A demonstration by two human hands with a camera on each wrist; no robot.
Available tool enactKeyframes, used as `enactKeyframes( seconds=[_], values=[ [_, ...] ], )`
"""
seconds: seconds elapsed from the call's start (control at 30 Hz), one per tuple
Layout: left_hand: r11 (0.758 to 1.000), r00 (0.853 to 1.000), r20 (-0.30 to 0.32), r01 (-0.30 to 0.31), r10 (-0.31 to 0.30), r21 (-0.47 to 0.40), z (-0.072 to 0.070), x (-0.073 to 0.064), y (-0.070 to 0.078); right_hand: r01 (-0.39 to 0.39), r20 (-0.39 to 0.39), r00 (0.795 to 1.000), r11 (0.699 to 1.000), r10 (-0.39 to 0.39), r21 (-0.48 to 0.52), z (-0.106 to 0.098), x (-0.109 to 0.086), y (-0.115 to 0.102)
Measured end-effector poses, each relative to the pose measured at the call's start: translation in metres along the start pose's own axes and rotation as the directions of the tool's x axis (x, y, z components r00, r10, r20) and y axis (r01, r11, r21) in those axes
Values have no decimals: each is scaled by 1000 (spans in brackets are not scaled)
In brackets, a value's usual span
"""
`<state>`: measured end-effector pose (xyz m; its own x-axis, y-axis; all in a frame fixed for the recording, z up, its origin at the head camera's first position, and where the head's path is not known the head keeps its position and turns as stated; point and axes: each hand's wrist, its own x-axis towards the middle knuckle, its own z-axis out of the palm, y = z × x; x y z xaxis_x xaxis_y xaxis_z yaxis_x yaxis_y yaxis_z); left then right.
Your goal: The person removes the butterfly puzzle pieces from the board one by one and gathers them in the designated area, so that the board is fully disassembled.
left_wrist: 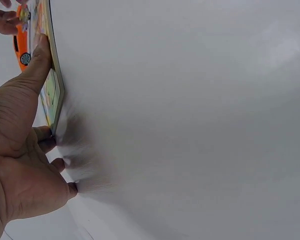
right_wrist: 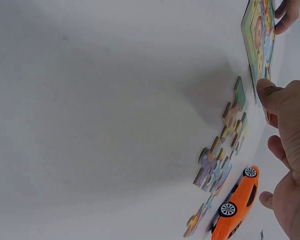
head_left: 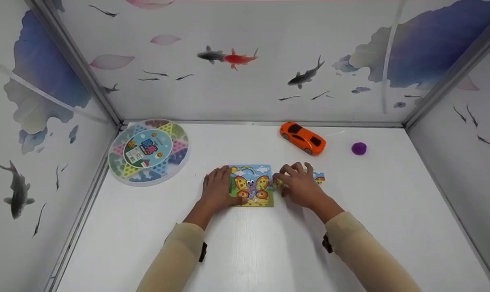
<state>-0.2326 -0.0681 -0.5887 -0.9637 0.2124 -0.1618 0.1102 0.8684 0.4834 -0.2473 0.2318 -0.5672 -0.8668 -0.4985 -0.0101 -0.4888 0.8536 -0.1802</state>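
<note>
Car [head_left: 302, 138], pom-pom [head_left: 359, 148] and game disc [head_left: 147, 148] are sitting around a puzzle [head_left: 251, 184] on the white surface [head_left: 245, 243].
The orange car is standing beyond the right hand [head_left: 301, 186], near the back wall [head_left: 269, 89]; the purple pom-pom is lying to its right; the round disc is occupying the far left; loose pieces [right_wrist: 210, 167] are lying under and beside the right hand, crowding the puzzle's right side; the puzzle is lying between the hands, the left hand [head_left: 218, 190] gripping its left part, thumb on top; the right hand is bending its fingers at the right edge, and whether it is pinching a piece I cannot tell; the surface is stretching out before the puzzle and rightward from the pieces to the side wall [head_left: 460, 154].
</note>
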Motion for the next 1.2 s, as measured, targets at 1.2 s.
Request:
enactKeyframes(
  seconds=[1.2],
  values=[
    [1000,1000,17,10,-10,-9,3,2,-2,-153,-24,988,987,154,56,-4,-89,95]
  ],
)
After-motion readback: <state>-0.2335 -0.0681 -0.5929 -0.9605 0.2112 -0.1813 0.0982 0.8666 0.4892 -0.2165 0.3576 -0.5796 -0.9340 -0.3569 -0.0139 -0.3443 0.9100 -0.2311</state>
